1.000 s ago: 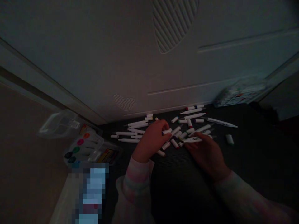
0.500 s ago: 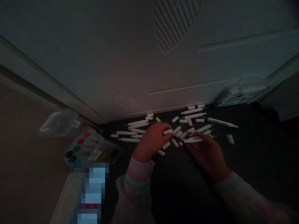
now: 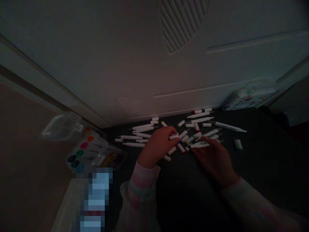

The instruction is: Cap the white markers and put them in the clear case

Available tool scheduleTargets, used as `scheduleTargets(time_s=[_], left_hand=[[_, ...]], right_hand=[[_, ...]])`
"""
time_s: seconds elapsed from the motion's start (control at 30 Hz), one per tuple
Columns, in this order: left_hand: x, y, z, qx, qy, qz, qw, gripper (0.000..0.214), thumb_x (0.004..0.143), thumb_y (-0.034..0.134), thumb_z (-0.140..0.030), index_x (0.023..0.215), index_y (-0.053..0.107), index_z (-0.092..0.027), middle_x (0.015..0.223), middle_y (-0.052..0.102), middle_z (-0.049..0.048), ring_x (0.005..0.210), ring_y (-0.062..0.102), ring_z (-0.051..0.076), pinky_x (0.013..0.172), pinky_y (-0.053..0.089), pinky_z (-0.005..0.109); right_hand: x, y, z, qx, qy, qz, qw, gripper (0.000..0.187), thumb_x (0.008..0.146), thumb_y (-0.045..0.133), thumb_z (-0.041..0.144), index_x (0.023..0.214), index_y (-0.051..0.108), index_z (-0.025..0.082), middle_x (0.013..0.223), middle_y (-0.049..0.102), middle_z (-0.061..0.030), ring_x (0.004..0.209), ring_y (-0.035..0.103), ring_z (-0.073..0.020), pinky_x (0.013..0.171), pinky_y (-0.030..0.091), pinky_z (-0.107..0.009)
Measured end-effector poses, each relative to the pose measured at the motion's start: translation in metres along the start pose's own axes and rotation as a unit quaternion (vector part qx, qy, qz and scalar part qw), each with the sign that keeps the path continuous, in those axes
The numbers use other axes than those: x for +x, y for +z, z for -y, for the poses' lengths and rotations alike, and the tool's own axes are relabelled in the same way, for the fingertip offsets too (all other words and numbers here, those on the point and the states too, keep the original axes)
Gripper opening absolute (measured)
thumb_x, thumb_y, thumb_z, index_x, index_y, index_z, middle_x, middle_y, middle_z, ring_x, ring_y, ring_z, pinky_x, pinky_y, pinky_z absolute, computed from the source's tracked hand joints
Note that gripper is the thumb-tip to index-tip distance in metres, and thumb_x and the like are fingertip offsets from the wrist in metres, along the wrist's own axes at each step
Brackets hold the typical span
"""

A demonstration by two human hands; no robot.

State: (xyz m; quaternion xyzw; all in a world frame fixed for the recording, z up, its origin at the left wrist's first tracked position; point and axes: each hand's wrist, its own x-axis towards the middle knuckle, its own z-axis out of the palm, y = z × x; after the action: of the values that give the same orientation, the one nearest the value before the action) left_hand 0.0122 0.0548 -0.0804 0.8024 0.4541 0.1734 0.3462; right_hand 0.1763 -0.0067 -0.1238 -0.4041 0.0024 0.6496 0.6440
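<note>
Pinched between the thumb and curled fingers of the left hand (image 3: 158,145) is a short white marker piece (image 3: 173,137), a stubby white barrel that pokes out to the right of the fingertips; the dim light hides whether it is a cap or a whole short pen. Just beside it the right hand (image 3: 214,159) has its fingers closed on the rear part of a long white marker (image 3: 199,145), a slim white tube with dark printing along its side, lying nearly level and pointing left, low over the dark ribbed mat (image 3: 265,154); whether it is lifted clear of the mat cannot be told. Both hands sit at the near edge of a loose scatter of white markers (image 3: 140,137), most of them with small coloured ends in red, yellow, green or blue, spread across the mat up to the foot of a white panel (image 3: 96,64) with heart shapes pressed into it. One loose cap (image 3: 238,144) lies apart to the right. At the left stands a clear plastic case (image 3: 84,151) showing round colour dots, its lid (image 3: 62,127) open behind it.
</note>
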Motion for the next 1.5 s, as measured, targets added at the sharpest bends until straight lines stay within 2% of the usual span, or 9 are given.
scheduleTargets(time_s=[0.33, 0.53, 0.7, 0.83, 0.93, 1.0, 1.13, 1.3, 1.5], left_hand=[[-0.0006, -0.0008, -0.001, 0.022, -0.002, 0.006, 1.0, 0.009, 0.075, 0.056, -0.025, 0.081, 0.058, -0.018, 0.079, 0.062, 0.0, 0.074, 0.055, 0.015, 0.069, 0.04, 0.026], [-0.0003, -0.0008, -0.0016, 0.021, -0.001, 0.007, 1.0, 0.009, 0.076, 0.055, -0.025, 0.08, 0.058, -0.018, 0.078, 0.062, 0.0003, 0.073, 0.055, 0.015, 0.068, 0.039, 0.026], [-0.0007, -0.0004, -0.001, 0.02, 0.005, 0.002, 1.0, 0.009, 0.076, 0.056, -0.025, 0.08, 0.058, -0.018, 0.079, 0.062, 0.0002, 0.074, 0.055, 0.015, 0.068, 0.039, 0.026], [-0.0011, -0.0013, -0.0017, 0.025, -0.002, 0.012, 1.0, 0.01, 0.076, 0.055, -0.026, 0.082, 0.058, -0.018, 0.08, 0.062, 0.0004, 0.075, 0.056, 0.016, 0.068, 0.039, 0.026], [-0.0011, -0.0019, -0.0023, 0.034, 0.002, 0.012, 0.999, 0.01, 0.076, 0.055, -0.026, 0.081, 0.058, -0.018, 0.08, 0.062, 0.0008, 0.075, 0.055, 0.016, 0.069, 0.039, 0.027], [-0.0009, -0.0018, -0.0021, 0.038, 0.008, 0.008, 0.999, 0.01, 0.076, 0.055, -0.026, 0.082, 0.058, -0.018, 0.08, 0.062, 0.0009, 0.075, 0.055, 0.016, 0.069, 0.039, 0.027], [-0.0004, -0.0013, -0.0015, 0.038, 0.002, 0.013, 0.999, 0.011, 0.076, 0.055, -0.027, 0.082, 0.059, -0.018, 0.079, 0.062, 0.0004, 0.074, 0.055, 0.016, 0.069, 0.04, 0.027], [-0.0007, -0.0018, -0.0028, 0.033, 0.001, 0.01, 0.999, 0.01, 0.076, 0.056, -0.026, 0.081, 0.059, -0.018, 0.079, 0.062, 0.0005, 0.074, 0.055, 0.016, 0.07, 0.039, 0.027], [-0.0016, -0.0028, -0.0041, 0.029, -0.005, 0.011, 1.0, 0.009, 0.076, 0.056, -0.025, 0.08, 0.059, -0.018, 0.079, 0.062, 0.0003, 0.074, 0.055, 0.016, 0.069, 0.04, 0.027]], right_hand=[[0.0004, 0.0, -0.0011, -0.002, -0.003, 0.006, 1.0, 0.009, 0.061, 0.064, 0.017, 0.056, 0.057, 0.018, 0.05, 0.053, 0.004, 0.041, 0.04, -0.0067, 0.05, 0.046, -0.024], [-0.001, 0.0018, -0.0004, -0.003, 0.004, -0.013, 1.0, 0.005, 0.06, 0.063, 0.017, 0.057, 0.059, 0.017, 0.059, 0.06, 0.0009, 0.049, 0.047, -0.0095, 0.053, 0.049, -0.025], [-0.0002, 0.0007, -0.0012, -0.001, 0.001, -0.003, 1.0, 0.007, 0.06, 0.063, 0.017, 0.056, 0.058, 0.017, 0.048, 0.053, 0.0034, 0.042, 0.042, -0.0071, 0.051, 0.048, -0.024], [0.0002, -0.0005, -0.0018, -0.012, -0.008, 0.01, 1.0, 0.008, 0.061, 0.063, 0.018, 0.055, 0.058, 0.019, 0.054, 0.058, 0.0012, 0.046, 0.049, -0.0103, 0.05, 0.048, -0.026], [0.0004, -0.0009, -0.0017, -0.011, -0.012, -0.012, 1.0, 0.005, 0.06, 0.064, 0.017, 0.06, 0.061, 0.02, 0.058, 0.061, 0.0005, 0.051, 0.053, -0.0127, 0.052, 0.05, -0.027], [0.0005, -0.0011, -0.0015, -0.009, -0.01, -0.023, 1.0, 0.005, 0.06, 0.064, 0.016, 0.061, 0.062, 0.02, 0.058, 0.062, 0.0015, 0.05, 0.052, -0.0112, 0.053, 0.051, -0.027], [0.0004, -0.001, -0.0014, -0.019, -0.014, 0.012, 1.0, 0.007, 0.06, 0.065, 0.018, 0.057, 0.059, 0.018, 0.054, 0.058, 0.0035, 0.041, 0.044, -0.0065, 0.05, 0.049, -0.024], [-0.001, 0.0017, -0.0011, -0.002, -0.001, -0.03, 1.0, 0.004, 0.059, 0.064, 0.015, 0.059, 0.06, 0.018, 0.053, 0.058, 0.0024, 0.045, 0.048, -0.0083, 0.052, 0.05, -0.025], [-0.003, 0.0027, -0.0002, -0.008, -0.003, -0.028, 1.0, 0.006, 0.057, 0.065, 0.017, 0.057, 0.059, 0.018, 0.053, 0.058, 0.0033, 0.042, 0.044, -0.0067, 0.051, 0.049, -0.024]])
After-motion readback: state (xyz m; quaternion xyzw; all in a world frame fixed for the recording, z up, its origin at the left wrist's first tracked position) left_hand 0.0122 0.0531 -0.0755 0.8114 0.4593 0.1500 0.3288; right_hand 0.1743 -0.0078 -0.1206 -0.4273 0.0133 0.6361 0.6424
